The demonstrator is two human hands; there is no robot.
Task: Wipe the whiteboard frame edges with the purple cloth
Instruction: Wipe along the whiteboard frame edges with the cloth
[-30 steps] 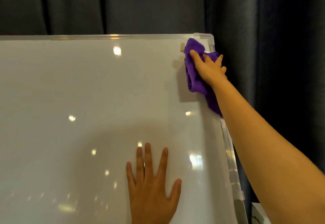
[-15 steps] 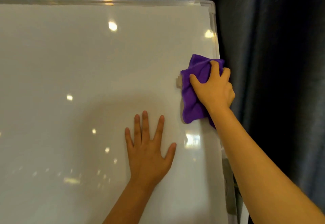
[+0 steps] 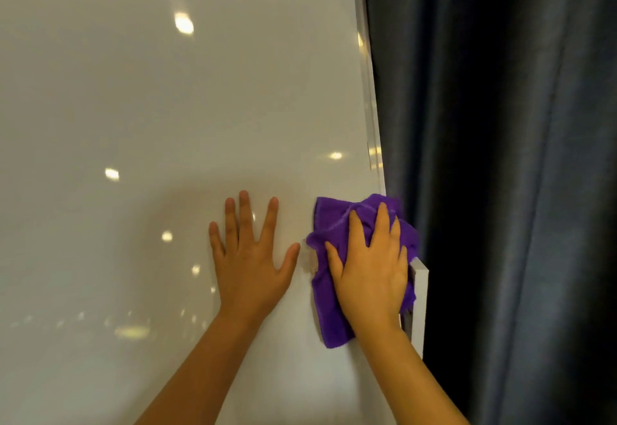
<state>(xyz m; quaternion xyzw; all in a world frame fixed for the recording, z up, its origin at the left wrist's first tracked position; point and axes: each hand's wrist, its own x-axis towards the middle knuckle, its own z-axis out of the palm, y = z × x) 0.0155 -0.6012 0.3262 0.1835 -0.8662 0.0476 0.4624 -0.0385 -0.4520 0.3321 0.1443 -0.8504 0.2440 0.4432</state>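
Purple cloth (image 3: pixel 329 304) lies bunched under the right hand (image 3: pixel 370 277), whose fingers spread flat and press it against the whiteboard's (image 3: pixel 167 107) right frame edge (image 3: pixel 374 131) — cloth showing above the fingertips and below the thumb. Just beside it, the left hand (image 3: pixel 250 267) rests open-palmed on the board, fingers splayed — holding nothing. Dark curtain (image 3: pixel 517 157) hangs behind.

Open board above, crowded low right edge

The glossy white whiteboard (image 3: pixel 150 107) lies bare above and left of both hands, and its silver metal frame (image 3: pixel 369 90) runs unobstructed up the right side. Dark grey pleated curtain (image 3: pixel 500 157) hangs just beside that edge. Low down, the flat left hand (image 3: pixel 250 264) and crumpled purple cloth (image 3: pixel 329 311) nearly touch.
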